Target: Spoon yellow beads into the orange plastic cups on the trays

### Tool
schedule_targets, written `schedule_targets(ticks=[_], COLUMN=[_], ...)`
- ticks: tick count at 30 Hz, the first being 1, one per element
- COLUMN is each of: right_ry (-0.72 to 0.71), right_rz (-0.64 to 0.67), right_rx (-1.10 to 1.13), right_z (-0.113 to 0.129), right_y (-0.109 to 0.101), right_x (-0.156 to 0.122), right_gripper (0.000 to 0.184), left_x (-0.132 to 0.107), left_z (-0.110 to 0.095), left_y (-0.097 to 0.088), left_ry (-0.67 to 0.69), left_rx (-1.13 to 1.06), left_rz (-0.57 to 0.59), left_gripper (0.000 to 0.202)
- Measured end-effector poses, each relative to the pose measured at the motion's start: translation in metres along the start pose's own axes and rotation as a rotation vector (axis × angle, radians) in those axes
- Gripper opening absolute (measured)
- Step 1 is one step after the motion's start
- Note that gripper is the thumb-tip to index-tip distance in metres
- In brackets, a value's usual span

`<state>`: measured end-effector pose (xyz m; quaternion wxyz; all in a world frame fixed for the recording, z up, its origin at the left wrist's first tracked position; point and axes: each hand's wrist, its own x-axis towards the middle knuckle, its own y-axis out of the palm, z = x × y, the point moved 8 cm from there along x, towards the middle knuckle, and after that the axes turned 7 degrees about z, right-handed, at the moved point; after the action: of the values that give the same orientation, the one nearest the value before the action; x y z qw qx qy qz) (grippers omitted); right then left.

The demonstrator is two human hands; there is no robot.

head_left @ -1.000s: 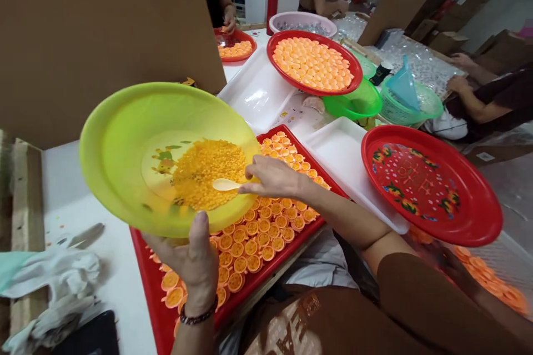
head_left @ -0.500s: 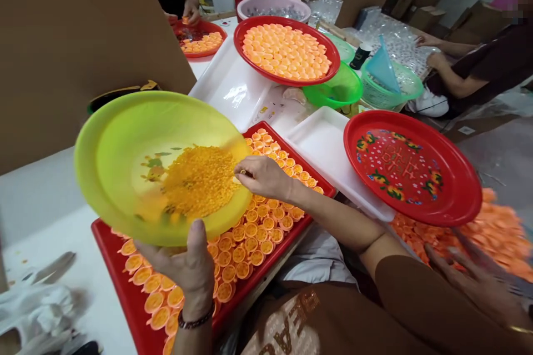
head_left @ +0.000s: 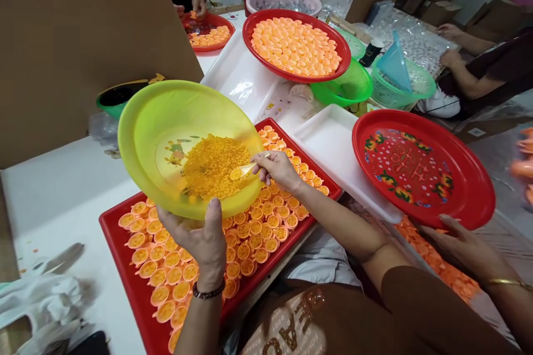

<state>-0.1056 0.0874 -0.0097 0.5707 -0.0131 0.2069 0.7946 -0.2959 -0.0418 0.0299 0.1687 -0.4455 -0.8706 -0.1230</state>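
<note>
Spoon [head_left: 248,168] btwn R fingers [head_left: 263,163], over bowl [head_left: 139,138]

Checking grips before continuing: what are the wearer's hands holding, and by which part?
The left hand holds the yellow basin from beneath, at its near edge; the right hand holds the spoon by its handle.

At nine o'clock in the view, the large basin [head_left: 152,121] is yellow-green, printed inside with a green-and-orange figure; the granules [head_left: 214,169] in it are golden yellow, the spoon [head_left: 248,168] cream. At seven o'clock, a rectangular tray [head_left: 117,244] is red, and its small cups [head_left: 165,310] are orange with amber-yellow filling. At three o'clock, the oval tray [head_left: 470,188] is red, patterned with orange-yellow flowers, green leaves, blue touches and white specks. Near twelve, a red platter [head_left: 246,38] carries paler orange pieces [head_left: 295,49]. Between one and two, a bowl [head_left: 363,86] is bright green.
</note>
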Motion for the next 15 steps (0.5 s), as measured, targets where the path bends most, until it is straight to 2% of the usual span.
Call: schedule_targets(ticks=[4, 10, 12, 15], right_ry=[-0.01, -0.137, -0.21, -0.308], right_rz=[-0.097, -0.274, -0.314, -0.288], right_rx=[0.106, -0.01, -0.098, -0.234], right_z=[0.012, 0.036, 0.04, 0.04], right_y=[-0.038, -0.101, -0.112, -0.112], right_x=[0.005, 0.011, 0.015, 0.023], right_gripper=[0.02, 0.01, 0.011, 0.014], left_x=[0.011, 0.027, 0.031, 0.035], left_z=[0.004, 0.002, 0.002, 0.004], left_y=[0.011, 0.011, 0.008, 0.003], left_ry=[-0.015, 0.04, 0.059, 0.064], left_rx=[-0.049, -0.079, -0.046, -0.035], left_rz=[0.025, 0.02, 0.022, 0.009], left_gripper=[0.084, 0.076, 0.077, 0.074])
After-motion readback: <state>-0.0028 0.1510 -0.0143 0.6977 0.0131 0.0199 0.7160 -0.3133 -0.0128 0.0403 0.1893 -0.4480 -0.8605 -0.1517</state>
